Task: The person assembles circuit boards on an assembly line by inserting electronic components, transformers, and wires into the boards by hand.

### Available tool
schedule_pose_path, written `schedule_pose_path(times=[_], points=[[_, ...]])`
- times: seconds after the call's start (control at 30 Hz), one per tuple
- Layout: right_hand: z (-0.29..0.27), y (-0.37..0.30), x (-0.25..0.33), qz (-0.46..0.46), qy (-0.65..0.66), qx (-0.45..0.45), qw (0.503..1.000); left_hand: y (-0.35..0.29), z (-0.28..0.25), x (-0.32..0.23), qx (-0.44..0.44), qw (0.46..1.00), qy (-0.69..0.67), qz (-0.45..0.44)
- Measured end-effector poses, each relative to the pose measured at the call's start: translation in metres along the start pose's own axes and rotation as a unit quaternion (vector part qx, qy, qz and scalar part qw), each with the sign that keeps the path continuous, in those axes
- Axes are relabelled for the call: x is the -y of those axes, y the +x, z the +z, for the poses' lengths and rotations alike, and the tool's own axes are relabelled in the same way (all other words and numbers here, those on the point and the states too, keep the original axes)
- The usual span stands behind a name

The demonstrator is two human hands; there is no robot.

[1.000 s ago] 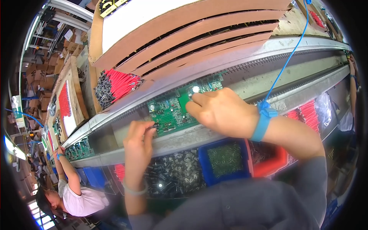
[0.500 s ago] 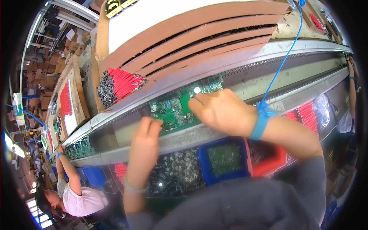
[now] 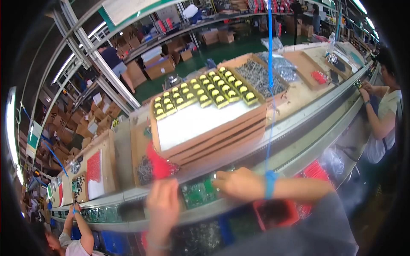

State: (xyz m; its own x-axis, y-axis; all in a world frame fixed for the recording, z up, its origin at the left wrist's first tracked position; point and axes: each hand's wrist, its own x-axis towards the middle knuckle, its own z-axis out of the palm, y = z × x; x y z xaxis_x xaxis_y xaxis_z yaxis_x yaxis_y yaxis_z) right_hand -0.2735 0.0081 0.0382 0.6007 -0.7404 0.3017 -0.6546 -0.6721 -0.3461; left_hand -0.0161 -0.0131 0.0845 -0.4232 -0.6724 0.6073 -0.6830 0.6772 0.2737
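PLACE: electronics assembly workshop | EVIDENCE: we list conveyor line (image 3: 307, 134); green circuit boards (image 3: 194, 194); yellow-topped components (image 3: 203, 98), in rows; cardboard boxes (image 3: 160, 68); tube light (image 3: 12, 128); co-workers (image 3: 386, 117) alongside

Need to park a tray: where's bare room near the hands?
White sheet inside carton, in front of yellow-topped parts; conveyor channel between blue cord and the far-right co-worker. Crowded: circuit board between left hand and right hand; red parts bunched beside the carton.

Tube lights (image 3: 359, 6) shine over a green floor (image 3: 237, 50).
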Motion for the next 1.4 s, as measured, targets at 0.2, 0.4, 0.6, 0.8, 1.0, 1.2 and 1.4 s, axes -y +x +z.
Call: schedule_pose_path(times=[0.2, 0.4, 0.6, 0.8, 1.0, 1.2, 1.4], points=[[-0.101, 0.011, -0.035, 0.116, -0.089, -0.287, 0.947, 0.133, 0.012, 0.056, -0.05, 0.997, 0.034, 0.038], [-0.143, 0.039, -0.085, 0.274, -0.258, -0.17, 0.911, 0.194, 0.052, 0.116, 0.056, 0.996, 0.063, -0.01], [-0.141, 0.055, -0.107, 0.288, -0.32, -0.11, 0.896, 0.178, 0.042, 0.102, 0.038, 0.994, 0.093, -0.05], [-0.141, 0.045, -0.103, 0.262, -0.343, -0.153, 0.889, 0.095, 0.003, 0.04, -0.083, 0.845, -0.471, -0.239], [-0.162, 0.042, -0.099, 0.289, -0.229, -0.179, 0.912, -0.018, -0.009, 0.011, 0.039, 0.801, -0.485, -0.349], [-0.149, 0.007, -0.058, 0.183, 0.366, -0.324, 0.853, -0.067, 0.022, 0.031, 0.077, 0.881, -0.354, -0.305], [-0.089, -0.028, -0.026, 0.304, 0.512, -0.2, 0.778, -0.054, 0.033, 0.027, 0.136, 0.969, -0.16, -0.13]])
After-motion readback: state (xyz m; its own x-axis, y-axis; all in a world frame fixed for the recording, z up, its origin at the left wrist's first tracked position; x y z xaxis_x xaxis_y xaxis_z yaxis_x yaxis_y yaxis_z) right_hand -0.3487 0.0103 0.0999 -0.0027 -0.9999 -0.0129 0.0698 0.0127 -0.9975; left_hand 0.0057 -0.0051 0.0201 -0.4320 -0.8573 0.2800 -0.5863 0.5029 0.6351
